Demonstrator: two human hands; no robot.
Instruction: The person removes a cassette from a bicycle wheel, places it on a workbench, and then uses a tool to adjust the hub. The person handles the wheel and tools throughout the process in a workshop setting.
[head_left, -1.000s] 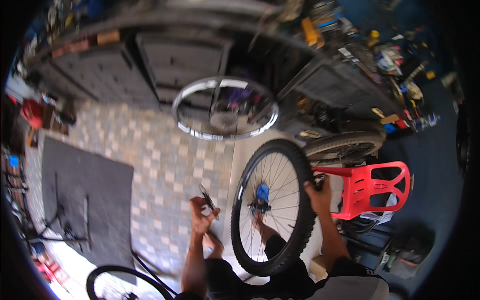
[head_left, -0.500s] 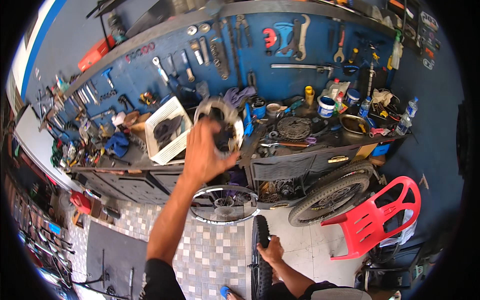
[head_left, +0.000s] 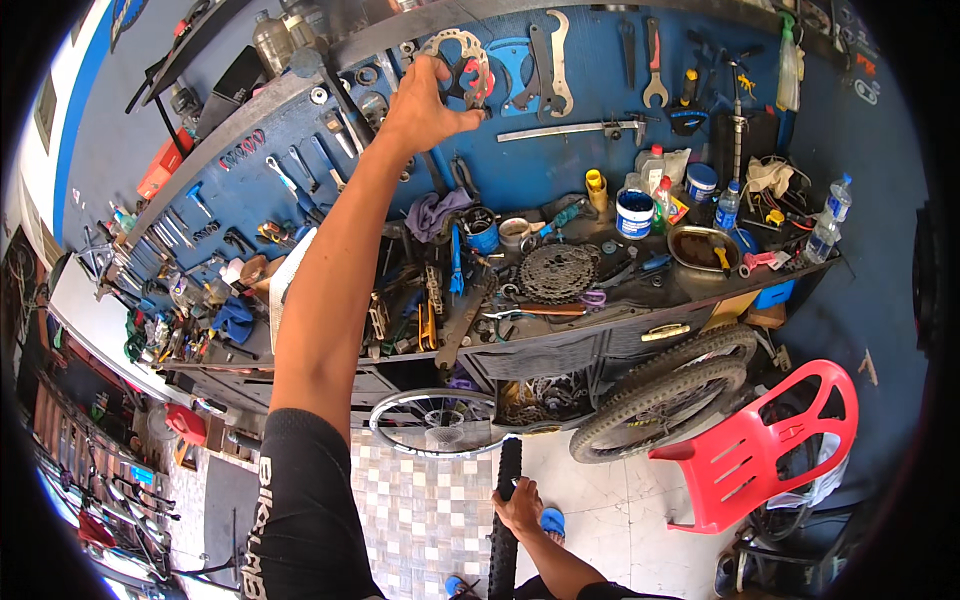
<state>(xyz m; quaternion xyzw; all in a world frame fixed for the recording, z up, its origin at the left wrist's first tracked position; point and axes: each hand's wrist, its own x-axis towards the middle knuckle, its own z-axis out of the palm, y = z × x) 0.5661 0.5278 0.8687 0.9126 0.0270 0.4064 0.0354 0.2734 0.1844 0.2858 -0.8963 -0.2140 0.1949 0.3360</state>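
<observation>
My left hand is raised in front of the blue tool wall, its fingers and thumb closed on a bicycle brake disc rotor. The rotor is a thin metal ring with cut-outs, partly covered by the fingers. Low in the view, my right hand grips a bicycle wheel by its black knobby tyre, which stands upright and is seen edge-on.
Along the wall runs a cluttered workbench with a cassette, tubs and bottles. Below it lean a silver-rimmed wheel and knobby-tyred wheels. A red plastic chair stands at the right.
My left hand has risen from bench height to the tool wall with the rotor. My right hand stays on the tyre, shifted slightly left. The view has shifted too.
</observation>
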